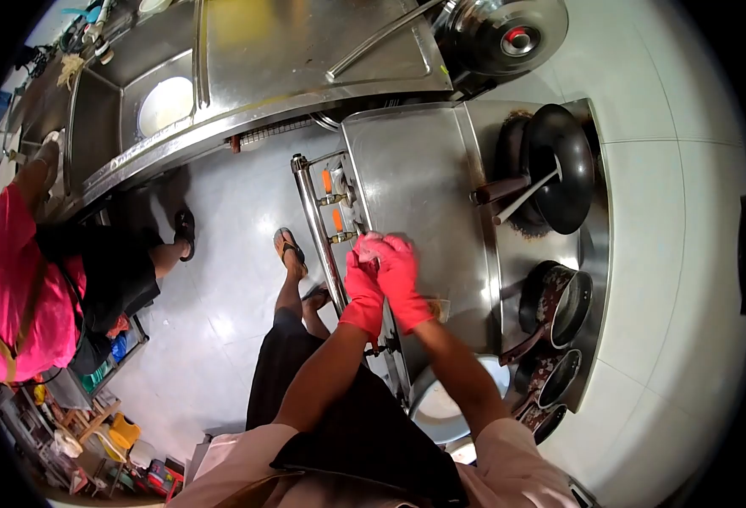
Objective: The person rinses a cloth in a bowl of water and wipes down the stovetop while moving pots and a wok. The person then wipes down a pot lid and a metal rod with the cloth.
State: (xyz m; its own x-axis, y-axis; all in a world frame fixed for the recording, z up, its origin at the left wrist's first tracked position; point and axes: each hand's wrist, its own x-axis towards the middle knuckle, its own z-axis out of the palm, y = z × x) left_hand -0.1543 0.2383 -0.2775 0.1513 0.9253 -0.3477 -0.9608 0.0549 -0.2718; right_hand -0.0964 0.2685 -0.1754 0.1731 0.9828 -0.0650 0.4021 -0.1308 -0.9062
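Red rubber gloves cover both my hands, which are pressed together over the near edge of a steel counter (423, 195). My left hand (363, 279) has its fingers closed against the other. Beside it on the right, my right hand (400, 275) is closed as well. Something pinkish, perhaps a wet cloth (374, 247), shows between the fingers, too small to name surely. Just left of the gloves are a steel rail (315, 220) and gas valves with orange handles (337, 222).
Right of the counter stand a black wok (563, 169) and several pans (567, 309). A basin (449, 411) sits below my right forearm. At the left, a person in pink (26, 288) stands by a sink (132, 102). A large lidded pot (508, 38) is at the top.
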